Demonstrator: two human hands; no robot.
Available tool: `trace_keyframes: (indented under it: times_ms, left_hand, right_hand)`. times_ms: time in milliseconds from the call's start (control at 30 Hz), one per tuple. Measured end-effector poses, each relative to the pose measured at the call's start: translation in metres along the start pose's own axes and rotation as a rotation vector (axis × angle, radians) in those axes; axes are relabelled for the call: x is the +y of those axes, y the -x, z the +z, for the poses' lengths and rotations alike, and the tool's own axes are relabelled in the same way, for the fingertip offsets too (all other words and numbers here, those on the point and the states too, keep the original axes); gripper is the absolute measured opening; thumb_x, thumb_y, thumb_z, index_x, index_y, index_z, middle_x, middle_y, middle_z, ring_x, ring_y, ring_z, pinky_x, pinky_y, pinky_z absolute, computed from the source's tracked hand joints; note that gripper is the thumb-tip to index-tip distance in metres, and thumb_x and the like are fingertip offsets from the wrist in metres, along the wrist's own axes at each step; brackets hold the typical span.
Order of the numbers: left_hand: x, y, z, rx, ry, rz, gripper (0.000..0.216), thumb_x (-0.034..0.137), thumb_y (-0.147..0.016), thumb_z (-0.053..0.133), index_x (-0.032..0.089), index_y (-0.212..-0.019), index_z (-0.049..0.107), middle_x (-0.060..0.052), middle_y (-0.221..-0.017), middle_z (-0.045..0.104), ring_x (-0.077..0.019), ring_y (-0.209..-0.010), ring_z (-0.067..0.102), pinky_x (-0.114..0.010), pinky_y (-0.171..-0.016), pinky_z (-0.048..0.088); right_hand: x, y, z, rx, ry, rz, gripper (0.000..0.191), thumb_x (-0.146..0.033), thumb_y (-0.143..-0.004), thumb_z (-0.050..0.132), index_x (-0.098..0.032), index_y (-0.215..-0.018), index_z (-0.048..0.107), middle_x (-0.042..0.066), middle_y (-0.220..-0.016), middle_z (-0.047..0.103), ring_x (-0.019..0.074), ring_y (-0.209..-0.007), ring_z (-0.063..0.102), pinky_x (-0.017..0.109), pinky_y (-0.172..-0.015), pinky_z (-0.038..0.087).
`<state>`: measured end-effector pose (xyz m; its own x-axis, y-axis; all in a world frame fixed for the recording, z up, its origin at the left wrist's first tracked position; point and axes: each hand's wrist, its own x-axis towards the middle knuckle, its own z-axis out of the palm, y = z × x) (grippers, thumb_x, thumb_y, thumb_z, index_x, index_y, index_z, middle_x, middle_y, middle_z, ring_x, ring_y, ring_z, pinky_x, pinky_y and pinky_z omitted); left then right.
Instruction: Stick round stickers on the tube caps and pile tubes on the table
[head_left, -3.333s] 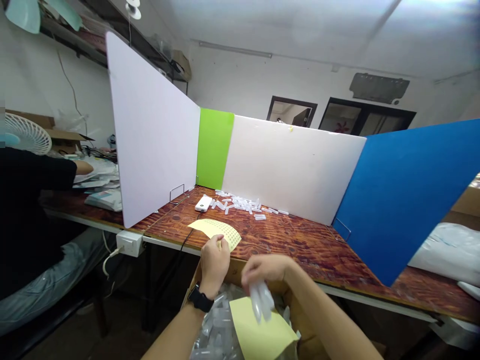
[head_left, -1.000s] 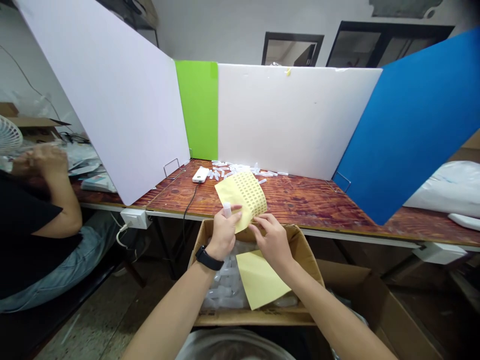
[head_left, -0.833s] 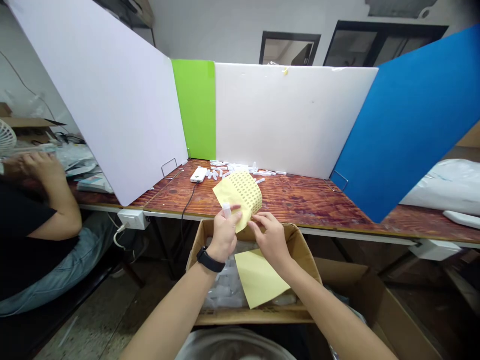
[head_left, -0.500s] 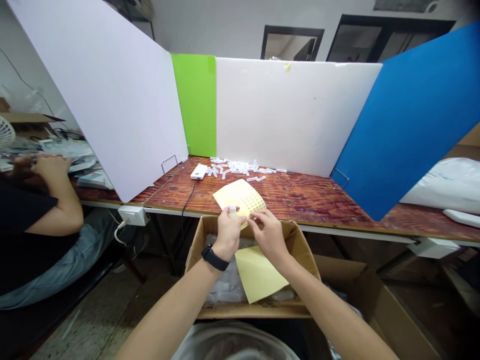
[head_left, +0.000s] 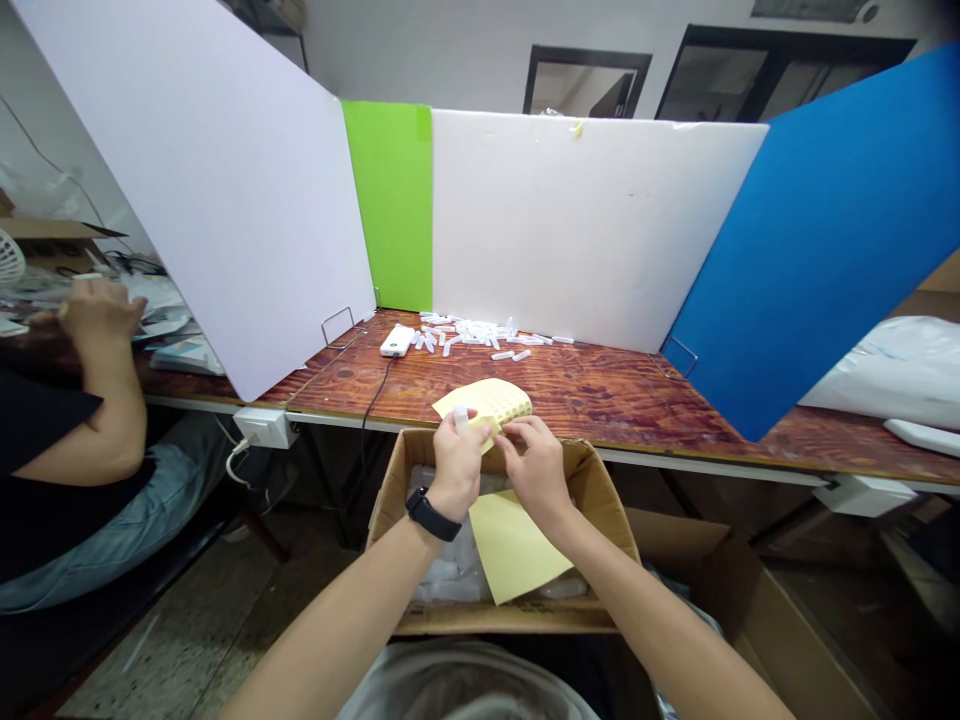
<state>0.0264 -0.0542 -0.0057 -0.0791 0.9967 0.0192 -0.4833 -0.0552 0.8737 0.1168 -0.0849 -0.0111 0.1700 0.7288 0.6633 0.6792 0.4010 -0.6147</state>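
Note:
A yellow sheet of small stickers (head_left: pixel 487 397) curves up over the table's front edge, its rows of dots towards the right. My left hand (head_left: pixel 457 460), with a black band on the wrist, is closed on a small whitish translucent plastic piece (head_left: pixel 460 415) and also seems to pinch the sheet's near edge. At the sheet's lower right corner, my right hand (head_left: pixel 536 465) is closed with thumb and index finger together on the sheet. Below both hands, a plain yellow sheet (head_left: pixel 517 550) lies on top of clear plastic pieces (head_left: pixel 450 575) inside a cardboard box (head_left: pixel 386 490).
Many white plastic pieces (head_left: pixel 480 330) lie at the back of the wooden table (head_left: pixel 600 395), beside a white device (head_left: pixel 397 341) with a black cable. White, green and blue panels (head_left: pixel 810 240) stand around. A co-worker's arm (head_left: pixel 112 400) is at left.
The sticker sheet has bent more, its far edge dropping towards me. The plastic piece has tilted slightly in my left hand. The co-worker's hand at left has moved.

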Motion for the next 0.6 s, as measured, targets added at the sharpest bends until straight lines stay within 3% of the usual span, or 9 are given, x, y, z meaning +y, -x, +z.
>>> trace_keyframes:
  times_ms: [200, 400, 600]
  left_hand:
    - [-0.0025, -0.0011, -0.0014, 0.013, -0.227, 0.102, 0.026, 0.015, -0.057, 0.062, 0.013, -0.082, 0.052, 0.001, -0.071, 0.053, -0.0096, -0.064, 0.051, -0.023, -0.062, 0.042]
    - [-0.0018, -0.0003, -0.0016, 0.014, -0.296, 0.140, 0.025, 0.016, -0.059, 0.061, 0.013, -0.082, 0.054, 0.000, -0.071, 0.055, -0.0107, -0.064, 0.051, -0.023, -0.060, 0.041]
    - [-0.0058, -0.0024, -0.0042, 0.027, -0.348, 0.181, 0.024, 0.018, -0.060, 0.060, 0.014, -0.084, 0.055, 0.000, -0.071, 0.056, -0.0117, -0.064, 0.052, -0.023, -0.060, 0.040]
  right_hand:
    - [-0.0014, -0.0025, -0.0023, -0.003, 0.006, 0.021, 0.009, -0.012, -0.073, 0.054, -0.018, -0.066, 0.054, 0.002, -0.070, 0.053, 0.0155, -0.066, 0.051, 0.028, -0.061, 0.043]
    - [0.0001, -0.0043, -0.0034, -0.014, -0.030, 0.076, 0.011, -0.015, -0.071, 0.057, -0.018, -0.062, 0.052, 0.001, -0.066, 0.052, 0.0148, -0.062, 0.051, 0.027, -0.059, 0.042]
    - [0.0025, -0.0038, -0.0029, -0.011, -0.084, 0.131, 0.003, -0.020, -0.071, 0.058, -0.017, -0.073, 0.057, 0.004, -0.073, 0.058, 0.0163, -0.066, 0.055, 0.030, -0.063, 0.046]
